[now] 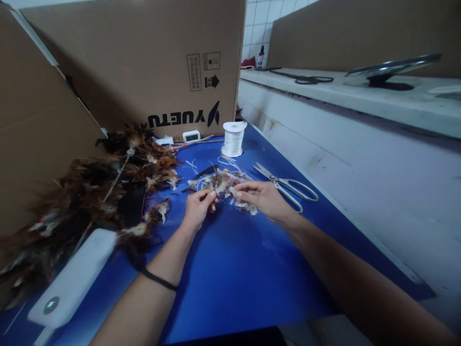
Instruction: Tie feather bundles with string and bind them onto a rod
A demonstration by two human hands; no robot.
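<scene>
- A white spool (234, 140) is standing upright on the blue bench (230, 278), with a cardboard box (144, 62) rising behind it and to its left.
- The left hand (199, 206) is working on the near side of the spool, slightly to its left; its fingers are pressing together, clamped on a brown-and-white feather tuft (220, 181).
- The right hand (262, 198) is facing it, nearer than the spool and slightly right; its fingers are pinching what looks like a wisp of pale fluff (231, 192).
- Loose feather scraps (249, 207) are lying below and between the hands, on the near side of the spool.
- A large feather pile (104, 192) is spreading well to the left of the spool, and scissors (286, 185) are resting to its right and nearer, blades partly apart.
- The step in hand seems to be plucking or sorting the tuft by fingertip; whether the wisp is joining onto it or coming away, one cannot tell.
- The next move is probably calling for a firm left pinch at the tuft's base and a light right pull, with the scraps staying clear of the fingers.
</scene>
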